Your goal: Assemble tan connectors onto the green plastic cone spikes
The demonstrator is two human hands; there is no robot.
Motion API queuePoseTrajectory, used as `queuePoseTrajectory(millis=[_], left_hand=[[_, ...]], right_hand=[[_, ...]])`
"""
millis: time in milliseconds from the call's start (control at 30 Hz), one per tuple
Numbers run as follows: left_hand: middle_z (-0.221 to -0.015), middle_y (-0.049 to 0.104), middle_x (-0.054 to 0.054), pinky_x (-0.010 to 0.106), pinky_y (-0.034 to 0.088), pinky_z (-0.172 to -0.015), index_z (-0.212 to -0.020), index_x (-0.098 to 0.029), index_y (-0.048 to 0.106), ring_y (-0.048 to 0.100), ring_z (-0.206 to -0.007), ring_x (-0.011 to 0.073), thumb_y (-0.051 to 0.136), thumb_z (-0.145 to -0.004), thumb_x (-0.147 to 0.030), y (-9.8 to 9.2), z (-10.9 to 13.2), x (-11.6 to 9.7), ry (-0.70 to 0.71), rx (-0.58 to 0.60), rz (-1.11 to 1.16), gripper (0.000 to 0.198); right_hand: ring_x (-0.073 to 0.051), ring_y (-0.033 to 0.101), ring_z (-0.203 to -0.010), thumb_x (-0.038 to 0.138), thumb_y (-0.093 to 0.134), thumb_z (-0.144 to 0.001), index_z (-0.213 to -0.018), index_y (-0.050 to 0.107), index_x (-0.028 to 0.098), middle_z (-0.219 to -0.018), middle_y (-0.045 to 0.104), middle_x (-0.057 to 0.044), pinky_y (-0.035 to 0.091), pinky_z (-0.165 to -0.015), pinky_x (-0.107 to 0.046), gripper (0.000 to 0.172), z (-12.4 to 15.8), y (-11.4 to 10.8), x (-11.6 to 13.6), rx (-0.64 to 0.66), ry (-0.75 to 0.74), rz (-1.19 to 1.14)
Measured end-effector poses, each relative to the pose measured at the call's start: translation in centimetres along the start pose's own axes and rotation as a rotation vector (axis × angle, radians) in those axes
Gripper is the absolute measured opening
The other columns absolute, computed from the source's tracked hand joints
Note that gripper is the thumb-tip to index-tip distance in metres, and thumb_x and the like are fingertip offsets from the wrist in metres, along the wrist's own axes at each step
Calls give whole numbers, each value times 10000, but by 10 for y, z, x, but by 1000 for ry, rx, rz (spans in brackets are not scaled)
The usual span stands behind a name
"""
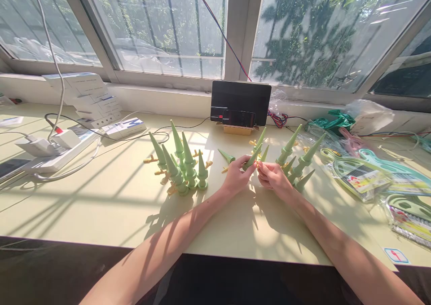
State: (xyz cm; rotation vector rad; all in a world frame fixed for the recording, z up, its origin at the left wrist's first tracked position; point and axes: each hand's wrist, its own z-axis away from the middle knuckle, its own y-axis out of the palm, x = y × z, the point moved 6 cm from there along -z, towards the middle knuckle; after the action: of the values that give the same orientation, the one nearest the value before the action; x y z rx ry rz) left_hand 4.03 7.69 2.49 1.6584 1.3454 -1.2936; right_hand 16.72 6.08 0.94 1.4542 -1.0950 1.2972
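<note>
My left hand point(237, 174) is closed around a green pointed plastic cone point(252, 158) that tilts up to the right. Against its lower end, my right hand point(275, 179) pinches a small yellow piece point(258, 164), partly hidden by the fingers. To the left stands a group of several similar green cones point(189, 159), upright on ringed bases, with yellow pegs point(171, 188) sticking out of their sides. More green cones point(305, 159) stand just beyond and right of my right hand. One loose cone point(226, 156) lies on its side left of my hands.
A dark tablet point(240, 96) leans by the window behind a phone point(239, 117). White boxes point(97, 100) and a power strip point(63, 154) with cables occupy the left. Bagged green items point(360, 174) lie at right on the pale table point(111, 215).
</note>
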Motion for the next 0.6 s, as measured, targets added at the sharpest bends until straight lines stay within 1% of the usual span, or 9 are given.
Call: queuePoseTrajectory(millis=[200, 367, 500, 600], left_hand=[[-816, 649, 27, 224, 437, -569, -895, -175, 705, 528, -682, 120, 610, -870, -390, -2, -1, 0, 16, -20, -8, 236], [-806, 685, 37, 265, 473, -656, -869, -173, 743, 553, -686, 130, 662, -836, -397, -4, -2, 3, -19, -24, 73, 240], [-813, 693, 40, 265, 466, -648, -868, -175, 760, 547, -668, 124, 711, -803, -415, -4, -2, 6, -64, -23, 149, 254], [-799, 690, 37, 259, 457, -630, -861, -173, 766, 543, -652, 119, 733, -782, -437, -4, -2, 7, -88, -20, 179, 278]], right_hand=[[-57, 162, -457, 661, 659, -835, -648, 403, 211, -595, 159, 97, 118, -396, -227, 551, 0, 2, 2, -32, 8, 22], [-61, 172, -449, 677, 632, -846, -640, 427, 211, -587, 172, 93, 145, -380, -231, 549, 0, 3, 4, -38, -13, 68], [-61, 151, -449, 677, 614, -859, -623, 390, 218, -575, 152, 98, 150, -378, -231, 563, -2, 2, 1, -27, -33, 85], [-58, 148, -439, 679, 606, -862, -618, 389, 217, -566, 152, 100, 149, -378, -233, 566, -3, 2, 1, -23, -42, 113]])
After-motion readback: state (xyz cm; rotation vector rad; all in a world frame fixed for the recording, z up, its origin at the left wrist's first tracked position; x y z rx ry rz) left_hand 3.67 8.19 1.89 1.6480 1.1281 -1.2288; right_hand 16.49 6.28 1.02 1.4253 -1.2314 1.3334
